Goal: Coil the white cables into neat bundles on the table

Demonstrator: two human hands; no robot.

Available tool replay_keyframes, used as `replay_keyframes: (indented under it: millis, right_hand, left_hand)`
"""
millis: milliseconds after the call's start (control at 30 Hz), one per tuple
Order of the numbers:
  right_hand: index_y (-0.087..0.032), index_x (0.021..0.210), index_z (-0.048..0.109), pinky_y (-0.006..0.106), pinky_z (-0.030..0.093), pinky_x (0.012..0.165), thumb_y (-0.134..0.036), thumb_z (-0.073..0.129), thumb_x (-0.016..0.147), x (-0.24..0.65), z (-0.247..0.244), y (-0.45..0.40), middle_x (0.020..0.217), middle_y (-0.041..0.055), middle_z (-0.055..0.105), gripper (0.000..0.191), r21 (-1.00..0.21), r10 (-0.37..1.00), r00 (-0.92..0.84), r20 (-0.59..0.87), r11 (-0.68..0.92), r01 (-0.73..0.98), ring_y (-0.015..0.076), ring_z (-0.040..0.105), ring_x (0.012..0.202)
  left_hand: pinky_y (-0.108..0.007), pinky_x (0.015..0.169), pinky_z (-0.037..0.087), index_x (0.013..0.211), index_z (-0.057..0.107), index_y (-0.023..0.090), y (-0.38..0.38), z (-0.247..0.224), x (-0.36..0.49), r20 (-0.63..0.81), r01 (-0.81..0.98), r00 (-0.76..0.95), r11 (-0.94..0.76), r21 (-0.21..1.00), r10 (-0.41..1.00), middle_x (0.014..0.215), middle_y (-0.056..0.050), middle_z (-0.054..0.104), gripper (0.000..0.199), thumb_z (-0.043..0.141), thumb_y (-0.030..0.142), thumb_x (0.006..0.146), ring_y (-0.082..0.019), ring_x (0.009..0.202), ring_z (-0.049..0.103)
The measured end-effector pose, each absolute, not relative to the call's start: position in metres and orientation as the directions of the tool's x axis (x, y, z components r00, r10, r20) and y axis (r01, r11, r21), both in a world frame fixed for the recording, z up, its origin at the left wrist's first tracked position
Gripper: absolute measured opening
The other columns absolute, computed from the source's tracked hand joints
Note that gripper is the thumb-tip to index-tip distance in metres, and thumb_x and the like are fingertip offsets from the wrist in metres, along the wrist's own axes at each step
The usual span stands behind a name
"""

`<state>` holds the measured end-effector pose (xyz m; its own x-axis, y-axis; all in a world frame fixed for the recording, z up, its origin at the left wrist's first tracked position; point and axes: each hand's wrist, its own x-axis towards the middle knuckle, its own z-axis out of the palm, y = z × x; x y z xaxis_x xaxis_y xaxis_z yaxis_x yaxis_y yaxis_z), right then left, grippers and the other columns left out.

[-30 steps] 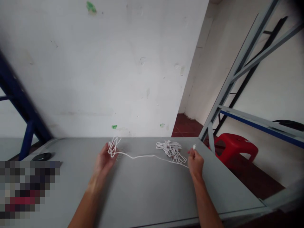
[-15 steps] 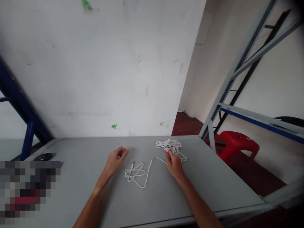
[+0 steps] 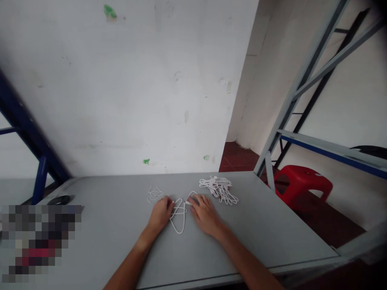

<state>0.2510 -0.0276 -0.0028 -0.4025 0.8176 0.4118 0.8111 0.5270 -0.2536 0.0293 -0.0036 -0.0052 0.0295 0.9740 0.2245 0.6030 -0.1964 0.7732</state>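
On the grey table [image 3: 105, 237], a looped white cable [image 3: 178, 220] lies between my left hand [image 3: 160, 214] and my right hand [image 3: 204, 214]. The fingertips of my left hand touch the loops, partly hiding them. A small white plug [image 3: 188, 202] sits at the fingertips of my right hand, which appears to pinch it. Farther back, a tangled bundle of white cable [image 3: 219, 190] lies beyond my right hand. A small squiggle of thin white cord [image 3: 155, 194] lies just beyond my left hand.
A black computer mouse [image 3: 59, 200] lies at the table's far left, near a blurred patch. A white wall rises behind the table. Grey and blue metal shelf frames [image 3: 302, 92] and a red plastic stool [image 3: 302, 185] stand beyond the right edge.
My hands have come together over the loops, the right moving left from the bundle. The loops have narrowed, and the small cord squiggle now shows beyond my left hand.
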Motion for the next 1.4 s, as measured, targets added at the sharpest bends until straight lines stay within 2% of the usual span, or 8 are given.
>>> replay_keyframes:
  millis: [100,233,367,533,700,1133,1300,1400]
  right_hand:
    - [-0.021,0.141,0.050,0.045,0.039,0.106,-0.027,0.041,0.099,0.257,-0.008,-0.014,0.142,0.0133,0.050,0.043,-0.288,0.811,-0.344,0.474,0.512,0.810,0.0265,0.042,0.132]
    - [-0.018,0.146,0.042,0.049,0.033,0.113,-0.045,0.053,0.092,0.276,-0.010,-0.024,0.154,0.0141,0.036,0.061,-0.300,0.815,-0.327,0.478,0.501,0.812,0.0307,0.028,0.143]
    - [-0.021,0.149,0.038,0.050,0.030,0.115,-0.055,0.058,0.085,0.297,-0.016,-0.060,0.156,0.0123,0.033,0.075,-0.286,0.863,-0.347,0.368,0.460,0.841,0.0333,0.026,0.144]
    - [-0.021,0.152,0.034,0.050,0.026,0.117,-0.059,0.053,0.086,0.305,-0.023,-0.091,0.158,0.0111,0.029,0.078,-0.250,0.906,-0.313,0.286,0.386,0.888,0.0324,0.025,0.145]
    - [-0.022,0.149,0.040,0.050,0.024,0.118,-0.060,0.047,0.090,0.302,-0.023,-0.093,0.158,0.0094,0.030,0.070,-0.202,0.908,-0.314,0.277,0.375,0.905,0.0318,0.027,0.145]
    - [-0.021,0.142,0.049,0.048,0.029,0.115,-0.056,0.052,0.089,0.301,-0.020,-0.094,0.153,0.0110,0.040,0.064,-0.211,0.906,-0.298,0.301,0.368,0.906,0.0324,0.034,0.141]
    - [-0.020,0.111,0.069,0.040,0.044,0.096,-0.040,0.052,0.094,0.290,-0.008,-0.075,0.114,0.0117,0.068,0.032,-0.340,0.893,-0.145,0.427,0.307,0.889,0.0269,0.061,0.107]
    - [-0.018,0.095,0.071,0.036,0.044,0.091,-0.038,0.052,0.094,0.274,0.007,-0.049,0.096,0.0101,0.071,0.027,-0.390,0.873,-0.097,0.478,0.310,0.867,0.0249,0.062,0.097]
  left_hand:
    - [-0.034,0.075,0.046,0.083,0.061,0.019,-0.004,-0.005,0.033,0.257,0.514,-0.007,-0.217,0.830,0.966,0.081,-0.007,0.068,0.018,0.060,0.036,0.081,-0.022,0.074,0.062]
    - [-0.042,0.090,0.048,0.114,0.059,0.013,-0.019,-0.008,0.023,0.291,0.491,0.090,-0.296,0.819,0.953,0.111,-0.016,0.067,0.044,0.057,0.047,0.086,-0.027,0.099,0.065]
    - [-0.049,0.109,0.037,0.137,0.048,0.013,-0.051,-0.022,0.003,0.379,0.707,0.233,-0.424,0.566,0.895,0.142,-0.021,0.051,0.068,0.059,0.054,0.084,-0.033,0.132,0.048]
    - [-0.050,0.116,0.028,0.148,0.039,0.012,-0.080,-0.036,-0.009,0.339,0.892,0.303,-0.390,0.229,0.891,0.153,-0.016,0.038,0.076,0.044,0.061,0.089,-0.033,0.141,0.036]
    - [-0.047,0.117,0.027,0.151,0.033,0.014,-0.083,-0.034,-0.008,0.316,0.910,0.331,-0.389,0.140,0.889,0.155,-0.013,0.032,0.075,0.038,0.060,0.092,-0.031,0.142,0.033]
    - [-0.047,0.116,0.027,0.147,0.040,0.013,-0.084,-0.031,-0.003,0.309,0.926,0.292,-0.348,0.146,0.905,0.153,-0.014,0.038,0.073,0.038,0.061,0.092,-0.030,0.141,0.037]
    - [-0.046,0.105,0.038,0.127,0.059,0.013,-0.071,-0.009,0.009,0.289,0.948,0.173,-0.238,0.211,0.942,0.136,-0.016,0.058,0.053,0.034,0.048,0.097,-0.030,0.126,0.052]
    - [-0.039,0.091,0.044,0.108,0.065,0.015,-0.043,0.014,0.022,0.244,0.946,0.103,-0.170,0.274,0.964,0.110,-0.015,0.069,0.045,0.027,0.039,0.100,-0.025,0.104,0.063]
